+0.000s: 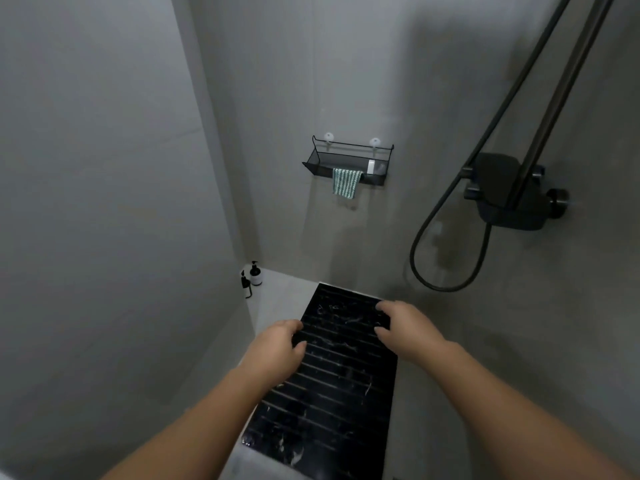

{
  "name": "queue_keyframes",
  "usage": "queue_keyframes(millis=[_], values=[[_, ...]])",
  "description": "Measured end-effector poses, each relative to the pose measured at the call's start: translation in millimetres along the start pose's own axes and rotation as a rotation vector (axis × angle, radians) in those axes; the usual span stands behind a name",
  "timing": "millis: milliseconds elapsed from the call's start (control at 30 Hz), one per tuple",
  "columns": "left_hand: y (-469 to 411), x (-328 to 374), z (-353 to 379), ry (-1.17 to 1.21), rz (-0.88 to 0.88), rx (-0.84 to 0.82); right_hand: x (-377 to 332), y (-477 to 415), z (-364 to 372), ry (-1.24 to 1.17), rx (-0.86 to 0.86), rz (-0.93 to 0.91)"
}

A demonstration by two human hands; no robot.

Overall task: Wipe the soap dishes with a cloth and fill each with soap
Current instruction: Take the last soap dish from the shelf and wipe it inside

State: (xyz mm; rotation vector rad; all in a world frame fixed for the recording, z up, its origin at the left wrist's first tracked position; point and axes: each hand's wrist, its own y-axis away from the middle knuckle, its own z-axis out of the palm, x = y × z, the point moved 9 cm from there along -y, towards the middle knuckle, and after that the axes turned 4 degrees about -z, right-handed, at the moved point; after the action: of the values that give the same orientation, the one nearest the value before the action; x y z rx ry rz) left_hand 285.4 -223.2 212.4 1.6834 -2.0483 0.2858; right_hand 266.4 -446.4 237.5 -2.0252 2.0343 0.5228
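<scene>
A black wire shelf (313, 167) hangs on the grey back wall from two suction hooks. Over its front rail is draped a green and white striped cloth (345, 183). A small white item (371, 167), maybe a bar of soap, stands inside the shelf at its right end. My left hand (277, 346) and my right hand (405, 329) are stretched out in front of me, well below the shelf. Both have loosely curled fingers and hold nothing. They hover above the black slatted floor panel (332, 382).
Two pump bottles (252, 277) stand in the floor corner at the left. A dark shower mixer (502, 192) with its rail and looping hose (429, 265) is mounted on the right wall. Grey walls close in on the left and behind.
</scene>
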Motion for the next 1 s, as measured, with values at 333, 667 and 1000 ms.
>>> queue_keyframes(millis=[333, 667, 1000], values=[[-194, 6, -18, 0.031, 0.042, -0.005, 22, -172, -5, 0.010, -0.006, -0.009], [-371, 23, -55, -0.018, 0.083, -0.010, 56, -314, -15, -0.064, -0.027, 0.068], [-483, 49, -47, 0.022, 0.015, 0.016, 104, -466, -60, -0.131, 0.009, 0.085]])
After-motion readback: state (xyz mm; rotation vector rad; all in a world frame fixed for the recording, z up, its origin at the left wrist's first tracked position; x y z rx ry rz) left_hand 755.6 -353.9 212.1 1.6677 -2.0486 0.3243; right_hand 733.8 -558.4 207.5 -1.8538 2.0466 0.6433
